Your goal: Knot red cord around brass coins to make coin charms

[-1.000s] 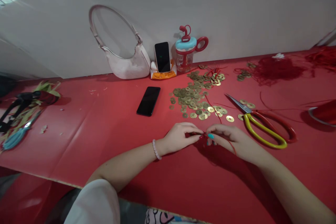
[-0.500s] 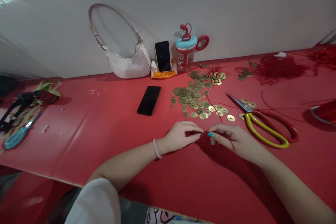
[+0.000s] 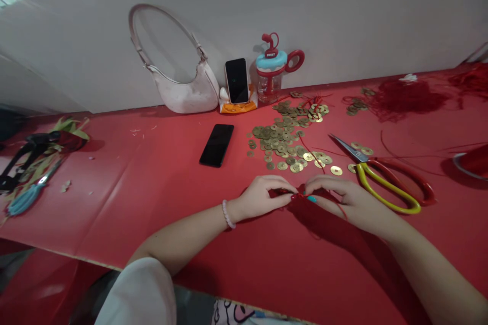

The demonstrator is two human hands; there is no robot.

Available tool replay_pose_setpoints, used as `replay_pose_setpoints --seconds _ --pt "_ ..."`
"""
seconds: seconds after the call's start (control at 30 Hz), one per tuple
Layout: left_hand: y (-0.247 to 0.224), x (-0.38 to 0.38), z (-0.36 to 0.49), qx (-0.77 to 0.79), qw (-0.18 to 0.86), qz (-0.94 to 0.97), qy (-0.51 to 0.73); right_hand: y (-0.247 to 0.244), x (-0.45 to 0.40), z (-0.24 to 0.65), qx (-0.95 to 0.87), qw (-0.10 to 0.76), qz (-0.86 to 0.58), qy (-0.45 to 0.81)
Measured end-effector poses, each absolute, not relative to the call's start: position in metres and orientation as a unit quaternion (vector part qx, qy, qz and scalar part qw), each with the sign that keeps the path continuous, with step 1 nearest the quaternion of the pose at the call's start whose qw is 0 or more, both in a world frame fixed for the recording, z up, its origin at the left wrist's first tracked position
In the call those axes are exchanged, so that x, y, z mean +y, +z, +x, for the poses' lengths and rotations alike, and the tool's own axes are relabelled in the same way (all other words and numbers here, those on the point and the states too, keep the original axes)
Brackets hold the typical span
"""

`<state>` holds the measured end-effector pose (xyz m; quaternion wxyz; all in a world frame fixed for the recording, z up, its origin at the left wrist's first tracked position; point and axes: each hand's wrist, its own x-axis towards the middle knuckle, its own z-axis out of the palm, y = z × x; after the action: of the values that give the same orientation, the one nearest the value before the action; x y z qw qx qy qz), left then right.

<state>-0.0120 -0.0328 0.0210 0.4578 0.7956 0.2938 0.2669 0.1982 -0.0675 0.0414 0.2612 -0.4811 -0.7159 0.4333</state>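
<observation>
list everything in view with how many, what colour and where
handbag: 1, pale pink, against wall
upright phone: 1, black, by packet
packet: 1, orange-white, beside cup
cup: 1, clear, blue-red top, by wall
flat phone: 1, black, left of coins
coins: many, brassy, centre
large scissors: 1, red-yellow handles, right of coins
thread tangles: 2, red, back right
spool-like object: 1, red, right edge
small scissors: 1, blue handles, far left
unidentified object: 1, black, far left
strips: several, yellowish, far left
table: 1, red, underneath
wall: 1, grey, back
sleeve: 1, white, front left
bracelet: 1, pink, left wrist
left fingers: 1 set, bare, on red cord
right fingers: 1 set, bare, on red cord
</observation>
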Motion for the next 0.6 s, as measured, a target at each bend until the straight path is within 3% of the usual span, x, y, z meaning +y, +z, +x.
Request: replay_pose_setpoints --seconds 0.3,0.6 --pt "0.020 -0.032 -0.014 0.244 0.482 0.810 0.228 0.034 -0.068 0.191 -0.745 0.331 -0.459 0.353" --pt "0.021 -0.031 -0.015 0.217 0.574 0.730 0.299 0.027 -0.065 0.185 -0.729 0.307 -0.508 0.340"
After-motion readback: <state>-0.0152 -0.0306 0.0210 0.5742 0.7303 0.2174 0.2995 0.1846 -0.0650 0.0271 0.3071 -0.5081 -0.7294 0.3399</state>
